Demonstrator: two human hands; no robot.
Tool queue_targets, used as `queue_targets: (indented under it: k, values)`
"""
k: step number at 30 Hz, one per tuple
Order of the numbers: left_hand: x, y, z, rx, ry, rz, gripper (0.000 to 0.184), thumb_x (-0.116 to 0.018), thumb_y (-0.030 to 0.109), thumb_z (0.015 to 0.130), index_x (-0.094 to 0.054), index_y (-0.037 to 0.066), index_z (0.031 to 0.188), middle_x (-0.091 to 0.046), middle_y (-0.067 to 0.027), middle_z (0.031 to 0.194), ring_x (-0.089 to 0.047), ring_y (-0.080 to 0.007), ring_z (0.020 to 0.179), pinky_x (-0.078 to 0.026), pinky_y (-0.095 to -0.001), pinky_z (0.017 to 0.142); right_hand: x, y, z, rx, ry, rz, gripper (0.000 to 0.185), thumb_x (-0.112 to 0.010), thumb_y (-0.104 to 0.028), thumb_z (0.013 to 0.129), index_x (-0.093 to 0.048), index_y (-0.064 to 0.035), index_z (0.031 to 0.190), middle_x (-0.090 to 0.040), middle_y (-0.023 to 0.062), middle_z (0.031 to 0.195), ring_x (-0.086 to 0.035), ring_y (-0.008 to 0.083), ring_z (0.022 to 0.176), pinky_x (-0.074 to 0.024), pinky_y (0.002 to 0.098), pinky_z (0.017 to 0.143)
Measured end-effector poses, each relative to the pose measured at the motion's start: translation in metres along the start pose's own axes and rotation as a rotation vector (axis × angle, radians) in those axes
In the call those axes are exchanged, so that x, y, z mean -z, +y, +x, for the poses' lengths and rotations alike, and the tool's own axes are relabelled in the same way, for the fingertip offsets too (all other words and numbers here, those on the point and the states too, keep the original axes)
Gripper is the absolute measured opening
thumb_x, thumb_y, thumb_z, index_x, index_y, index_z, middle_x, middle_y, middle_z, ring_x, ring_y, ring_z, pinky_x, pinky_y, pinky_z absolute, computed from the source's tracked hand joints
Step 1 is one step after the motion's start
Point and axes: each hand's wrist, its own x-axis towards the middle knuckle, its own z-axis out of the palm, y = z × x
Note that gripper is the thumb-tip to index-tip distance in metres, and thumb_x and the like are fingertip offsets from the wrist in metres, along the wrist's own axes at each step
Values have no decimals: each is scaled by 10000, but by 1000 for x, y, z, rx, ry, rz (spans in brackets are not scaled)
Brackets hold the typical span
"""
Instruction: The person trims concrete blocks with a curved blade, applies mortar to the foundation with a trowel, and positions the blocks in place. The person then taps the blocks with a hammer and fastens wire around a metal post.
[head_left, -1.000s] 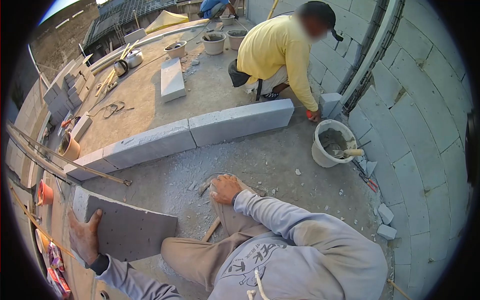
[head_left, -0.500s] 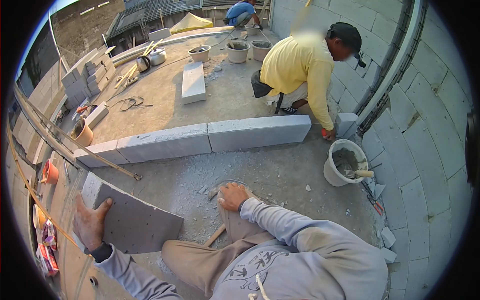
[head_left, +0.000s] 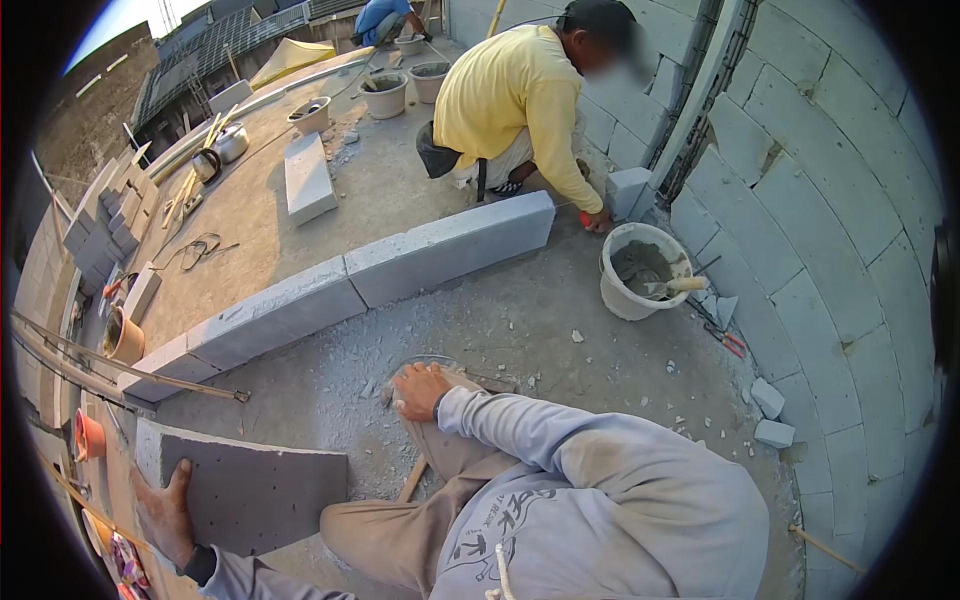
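Note:
My left hand (head_left: 168, 508) grips the outer left edge of a grey concrete block (head_left: 265, 488), its thumb on the broad face. The block is tilted beside my bent leg; small holes dot its face. My right hand (head_left: 420, 390) rests on my lower leg, fingers laid out and holding nothing. A wooden handle (head_left: 413, 478) shows from under the leg; what it belongs to is hidden. Beyond my legs runs a low row of pale blocks (head_left: 275, 305), with crumbs and dust on the floor before it.
At right stand a mortar bucket (head_left: 612, 285) with a trowel (head_left: 685, 284) in it, red-handled pliers (head_left: 733, 345) and a block wall (head_left: 800, 270). A co-worker in yellow (head_left: 505, 85) crouches behind the row. Bamboo poles (head_left: 150, 365) and an orange bucket (head_left: 90, 435) lie left.
My view has turned, so the row, bucket and co-worker appear further left and more slanted. The block in my left hand appears turned and slightly lower. My right hand stays on my leg.

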Motion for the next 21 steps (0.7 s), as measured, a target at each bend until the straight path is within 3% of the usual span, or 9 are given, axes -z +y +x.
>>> queue_targets:
  k: [13,17,21]
  values:
    - [10,17,-8,44,-2,-22,924,-766,577,637,-475,62,1347,-633,-242,1160,-588,-422,1098,-456,-480,904,-4,2,3,13,35,-74,479,-593,-386,866,-559,-74,1227,-552,192,1219,-488,356,1208,-368,532,986]
    - [3,13,-7,59,84,78,954,-790,595,605,-503,39,1326,-619,-237,1196,-592,-391,1112,-463,-466,918,-7,1,5,55,82,-84,475,-599,-388,854,-565,-78,1212,-566,186,1201,-500,352,1195,-393,521,968]
    - [9,16,-6,117,11,54,970,-789,618,587,-508,46,1319,-616,-221,1206,-607,-344,1104,-473,-456,918,-5,-3,7,67,58,-114,477,-609,-374,842,-569,-73,1210,-568,188,1200,-520,362,1172,-402,513,968]
